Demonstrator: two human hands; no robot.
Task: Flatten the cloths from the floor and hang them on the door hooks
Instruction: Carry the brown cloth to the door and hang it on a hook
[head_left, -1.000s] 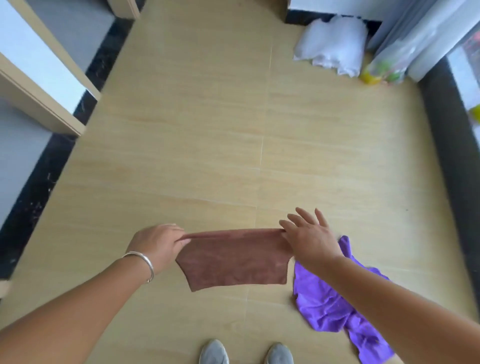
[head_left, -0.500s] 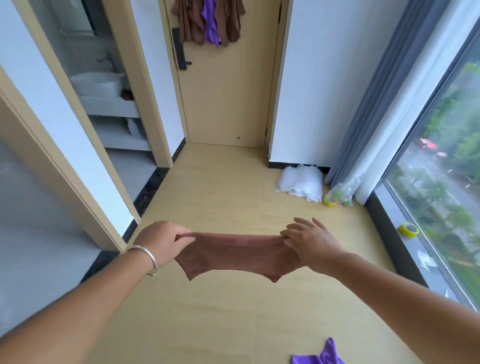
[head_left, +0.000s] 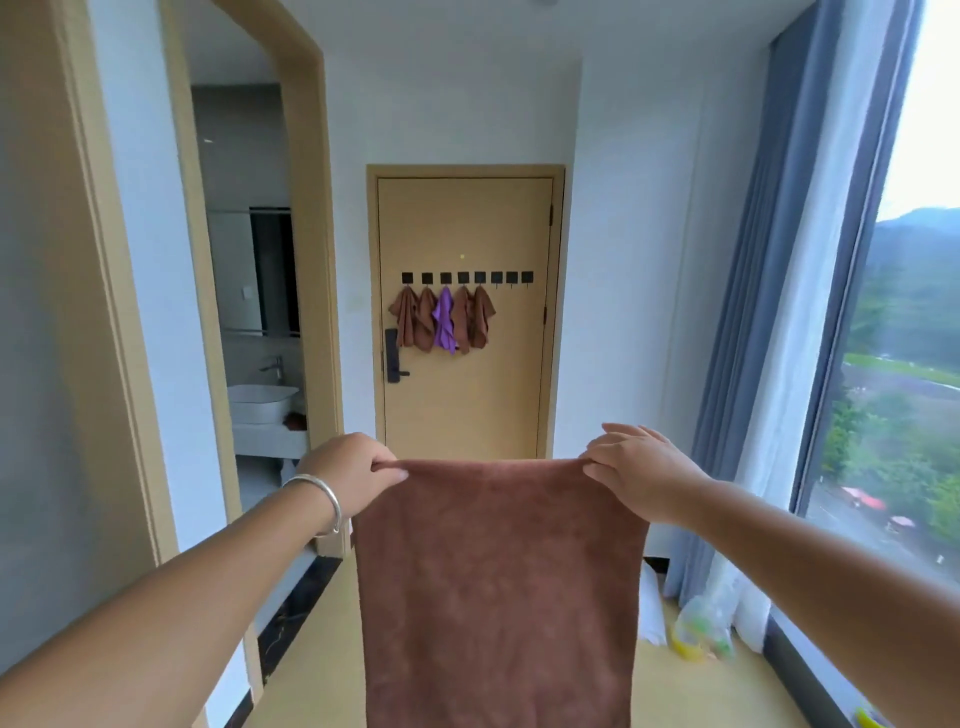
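Observation:
A brown cloth (head_left: 498, 587) hangs flat in front of me, stretched by its top edge. My left hand (head_left: 353, 475) pinches the top left corner and my right hand (head_left: 639, 470) pinches the top right corner. Straight ahead stands the wooden door (head_left: 467, 405) with a row of black hooks (head_left: 467, 278). Several brown cloths (head_left: 415, 322) and one purple cloth (head_left: 444, 325) hang from the left hooks. The three hooks at the right end (head_left: 511, 278) are bare.
An open doorway on the left shows a washbasin (head_left: 262, 402). Blue and white curtains (head_left: 769, 364) and a large window (head_left: 898, 364) line the right side. A white bundle (head_left: 652, 608) and a plastic bag (head_left: 701, 629) lie on the floor by the curtain.
My view rose from the floor to the door. Both hands lifted the brown cloth, which now hangs full length. The purple cloth on the floor has left the view.

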